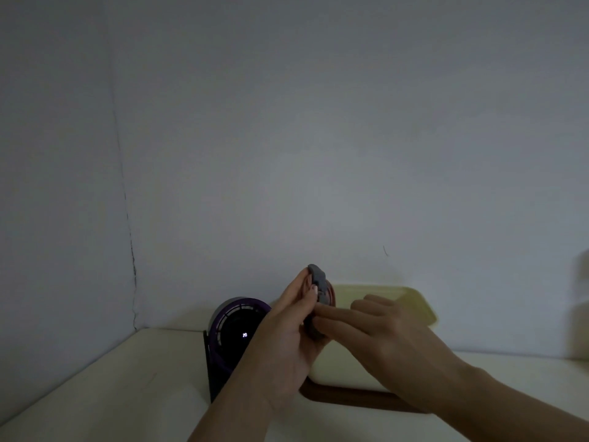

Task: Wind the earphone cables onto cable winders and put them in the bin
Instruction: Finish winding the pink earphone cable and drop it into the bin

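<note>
Above the bin (417,301), left hand (283,339) gripping cable winder (318,282), right hand (382,327) pinching it

A small desk fan (234,330) with a purple grille ring and a lit "20" on its dark centre stands on the pale table (105,378), near the corner of the grey walls (287,138).

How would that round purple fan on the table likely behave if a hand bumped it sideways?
The fan stands upright on a narrow dark base, so it looks somewhat top-heavy and might tip rather than slide. Its casing looks like rigid plastic, so it probably would not flex. The left hand works close beside it, so a bump seems plausible.
</note>
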A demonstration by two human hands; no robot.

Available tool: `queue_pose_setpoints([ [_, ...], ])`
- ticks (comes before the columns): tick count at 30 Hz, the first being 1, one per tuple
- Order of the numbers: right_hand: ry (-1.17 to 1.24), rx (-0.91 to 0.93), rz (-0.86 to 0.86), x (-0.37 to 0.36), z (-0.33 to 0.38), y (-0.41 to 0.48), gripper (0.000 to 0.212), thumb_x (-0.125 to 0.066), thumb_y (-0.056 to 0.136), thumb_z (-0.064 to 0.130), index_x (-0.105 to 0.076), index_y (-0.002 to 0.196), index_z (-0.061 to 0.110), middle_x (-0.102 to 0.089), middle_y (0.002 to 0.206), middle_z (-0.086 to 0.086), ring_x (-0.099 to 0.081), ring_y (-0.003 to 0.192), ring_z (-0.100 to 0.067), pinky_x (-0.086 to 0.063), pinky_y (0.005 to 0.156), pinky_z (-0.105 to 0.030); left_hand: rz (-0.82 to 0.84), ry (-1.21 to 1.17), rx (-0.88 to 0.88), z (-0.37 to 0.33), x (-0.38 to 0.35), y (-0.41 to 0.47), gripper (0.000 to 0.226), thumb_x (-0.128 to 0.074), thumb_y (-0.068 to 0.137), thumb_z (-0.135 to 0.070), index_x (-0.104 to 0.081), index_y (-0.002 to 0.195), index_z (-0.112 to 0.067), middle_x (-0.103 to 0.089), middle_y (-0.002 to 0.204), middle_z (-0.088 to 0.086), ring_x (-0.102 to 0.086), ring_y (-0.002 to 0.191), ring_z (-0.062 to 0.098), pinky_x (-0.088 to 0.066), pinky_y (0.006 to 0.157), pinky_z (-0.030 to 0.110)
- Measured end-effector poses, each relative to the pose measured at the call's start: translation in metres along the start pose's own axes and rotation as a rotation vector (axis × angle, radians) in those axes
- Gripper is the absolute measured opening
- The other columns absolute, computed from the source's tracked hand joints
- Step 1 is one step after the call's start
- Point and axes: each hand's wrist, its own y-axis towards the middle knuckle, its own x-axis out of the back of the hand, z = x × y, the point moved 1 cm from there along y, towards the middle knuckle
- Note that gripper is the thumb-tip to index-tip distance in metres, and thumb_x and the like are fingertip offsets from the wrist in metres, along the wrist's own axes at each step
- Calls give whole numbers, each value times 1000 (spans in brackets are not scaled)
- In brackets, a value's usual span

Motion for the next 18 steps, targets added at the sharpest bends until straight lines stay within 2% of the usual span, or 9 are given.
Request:
queue_pose_setpoints([
  [2, 29, 6, -6, -4, -3, -1, 27, -48, 90, 8, -71, 102, 13, -70, 110, 2, -54, 67, -9, -46, 60, -21, -57, 25, -52, 4, 1, 1, 42, -44, 95, -4, -54, 134, -14, -66, 121, 12, -68, 99, 18, -58, 65, 25],
  [4, 121, -58, -36, -8, -7, -5, 23, -59, 85, 10, -72, 103, 15, -71, 108, 5, -58, 74, -6, -49, 66, -19, -81, 23, -98, 5, 2, 1, 40, -46, 94, -6, -55, 132, -12, -69, 112, 11, -71, 85, 15, -56, 62, 24],
  [7, 306, -196, -99, -10, -9, -8, 20, -59, 88, 13, -73, 103, 13, -72, 103, 4, -67, 85, -6, -53, 74, -19, -92, 44, -144, 4, 1, 1, 37, -49, 87, -11, -59, 123, -14, -72, 104, 9, -72, 81, 16, -57, 60, 27],
  [9, 385, -271, -130, -8, -10, -7, 19, -62, 86, 10, -73, 101, 13, -70, 97, 6, -62, 83, 6, -48, 73, -8, -79, 77, -150, 5, 1, 1, 32, -49, 86, -13, -61, 115, -17, -71, 102, 8, -72, 79, 15, -59, 62, 30],
  [10, 399, -304, -129, -6, -11, -7, 19, -62, 85, 10, -74, 100, 14, -66, 92, 9, -56, 78, 13, -41, 70, -2, -68, 99, -151, 4, 0, 1, 35, -51, 82, -15, -60, 115, -18, -70, 104, 8, -72, 79, 15, -59, 62, 30],
  [12, 397, -360, -87, -3, -14, -5, 19, -63, 84, 15, -75, 97, 19, -55, 85, 16, -46, 67, 19, -32, 61, 2, -59, 153, -162, 4, 1, 0, 44, -53, 76, -18, -58, 120, -17, -69, 106, 8, -72, 78, 16, -57, 60, 28],
  [14, 398, -380, -34, -1, -20, -2, 19, -62, 83, 17, -75, 95, 22, -50, 82, 18, -46, 61, 13, -33, 56, -1, -53, 199, -168, 4, 3, -1, 47, -53, 75, -19, -57, 122, -16, -70, 106, 8, -72, 76, 16, -55, 59, 27],
  [16, 348, -368, 7, 3, -25, 1, 18, -59, 83, 20, -75, 92, 22, -54, 80, 15, -50, 58, 4, -40, 53, -8, -44, 216, -161, 5, 4, -1, 46, -54, 75, -19, -58, 121, -15, -70, 102, 7, -69, 72, 16, -54, 57, 26],
  [18, 284, -341, 36, 8, -29, 5, 18, -58, 84, 21, -75, 88, 21, -62, 80, 7, -57, 58, -4, -50, 49, -22, -28, 225, -140, 6, 5, -2, 43, -55, 75, -17, -61, 118, -15, -72, 95, 6, -63, 71, 17, -52, 54, 24],
])
